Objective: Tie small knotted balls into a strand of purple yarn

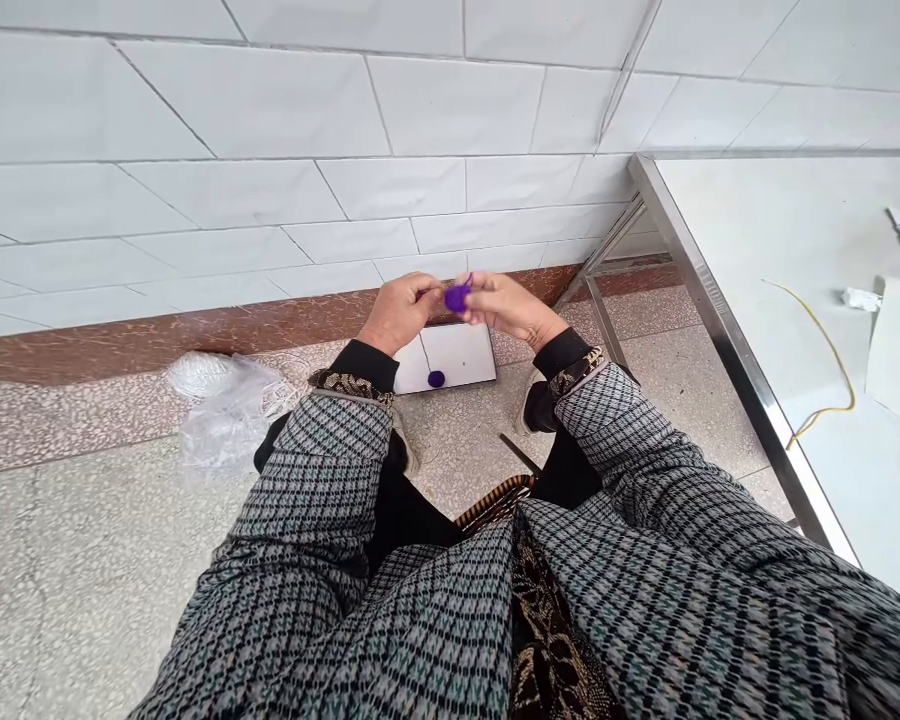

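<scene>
Yarn (202, 375), white, sits beside a clear plastic bag (229, 425) at left. At center, the left hand (403, 308) makes a narrow pinch; whether it grips a strand cannot be told. Just right of its fingertips, a purple tuft (456, 298) rests in the right hand's (504, 305) fingers, the nearer grip. It looks fuzzy, roundish and blurred, without a clear long axis. Below, a dark purple ball (436, 379) shows against a white box (471, 358).
</scene>
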A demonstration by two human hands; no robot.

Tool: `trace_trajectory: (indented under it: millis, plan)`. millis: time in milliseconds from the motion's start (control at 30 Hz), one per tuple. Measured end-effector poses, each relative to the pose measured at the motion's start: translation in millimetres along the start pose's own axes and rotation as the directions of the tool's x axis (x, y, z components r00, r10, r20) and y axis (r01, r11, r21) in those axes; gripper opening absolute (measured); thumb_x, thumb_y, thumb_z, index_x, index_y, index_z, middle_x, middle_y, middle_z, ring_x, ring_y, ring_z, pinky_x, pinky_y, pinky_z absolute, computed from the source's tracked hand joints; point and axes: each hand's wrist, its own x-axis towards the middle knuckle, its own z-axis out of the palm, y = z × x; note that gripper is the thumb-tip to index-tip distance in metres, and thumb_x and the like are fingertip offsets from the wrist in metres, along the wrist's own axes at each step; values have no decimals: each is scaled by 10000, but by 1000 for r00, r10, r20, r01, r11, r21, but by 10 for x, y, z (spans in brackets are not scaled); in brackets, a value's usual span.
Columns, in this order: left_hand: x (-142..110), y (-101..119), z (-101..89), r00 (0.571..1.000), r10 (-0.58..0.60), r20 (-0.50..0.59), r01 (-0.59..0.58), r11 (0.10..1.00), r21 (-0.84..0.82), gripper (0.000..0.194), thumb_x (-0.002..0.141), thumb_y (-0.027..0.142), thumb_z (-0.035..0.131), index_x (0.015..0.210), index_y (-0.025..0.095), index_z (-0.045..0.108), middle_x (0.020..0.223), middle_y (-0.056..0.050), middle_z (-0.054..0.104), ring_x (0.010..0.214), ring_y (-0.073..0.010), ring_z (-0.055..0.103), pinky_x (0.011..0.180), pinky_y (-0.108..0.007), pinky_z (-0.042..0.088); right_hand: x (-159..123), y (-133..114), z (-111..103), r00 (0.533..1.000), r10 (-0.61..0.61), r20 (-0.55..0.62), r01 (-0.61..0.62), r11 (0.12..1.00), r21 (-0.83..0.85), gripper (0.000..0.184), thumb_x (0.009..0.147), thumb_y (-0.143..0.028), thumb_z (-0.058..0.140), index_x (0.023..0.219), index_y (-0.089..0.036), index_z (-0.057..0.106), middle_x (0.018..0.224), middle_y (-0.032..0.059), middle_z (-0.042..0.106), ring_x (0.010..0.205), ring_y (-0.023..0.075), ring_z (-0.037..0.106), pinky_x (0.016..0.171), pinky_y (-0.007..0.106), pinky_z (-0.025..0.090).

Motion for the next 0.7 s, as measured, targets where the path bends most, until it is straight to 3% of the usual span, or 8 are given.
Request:
trace_trajectory:
  millis: [133,233,333,400,467,567,633,700]
  plan:
    - [-59,34,106,975,61,214,-50,997,-55,243,902,326,559,806,184,731,866,-62,768,846,-212,679,885,-346,536,136,-43,-37,923,-190,-336,267,942,201,266,937,-89,708,1033,-206,489,814,-60,659,687,70,665,678,149,544]
    - [-117,82,129,930,184,319,-170,983,-70,251,901,331,568,783,193,741,856,-73,762,832,-210,684,884,-357,542,219,-7,-32,877,-162,-452,193,981,23,262,949,-15,650,979,-206,473,754,-69,627,610,66,607,619,151,497]
    - [-146,109,41,959,208,191,-201,978,-57,247,915,323,573,790,193,741,868,-79,749,827,-210,673,876,-365,548,226,85,-1,922,-79,-378,-29,962,-272,284,879,59,630,912,-195,506,658,-76,595,541,80,535,545,174,437]
    - [-139,102,-47,986,158,53,-157,987,-32,225,913,302,575,800,194,736,884,-79,749,829,-210,660,873,-365,549,192,144,21,974,-4,-227,-94,904,-418,278,826,71,641,873,-186,545,622,-73,587,538,89,520,524,186,424]
    - [-117,72,-121,994,97,-54,-98,995,1,201,903,280,580,785,199,722,877,-74,750,833,-209,648,876,-358,546,147,180,40,998,65,-16,-65,887,-458,258,794,52,657,861,-182,572,622,-67,599,551,91,521,526,188,426]
    - [-82,8,-158,992,5,-125,0,999,37,174,878,263,594,756,197,700,823,-57,737,826,-207,631,857,-337,530,107,176,61,977,40,210,28,949,-313,263,772,-33,730,907,-189,566,693,-59,643,590,89,551,565,187,460]
    - [-74,-19,-127,992,-71,-101,76,996,44,180,877,272,594,768,187,710,753,-37,707,775,-198,611,799,-322,509,111,138,68,986,-60,158,86,983,-163,348,767,-111,805,962,-202,531,753,-58,650,612,89,564,594,193,483]
    - [-84,-15,-62,995,-99,8,98,994,42,200,879,282,587,783,178,729,726,-26,702,742,-189,608,767,-313,489,134,88,68,984,-173,-29,172,984,-51,431,796,-186,855,1036,-219,498,800,-64,630,643,92,578,629,196,501]
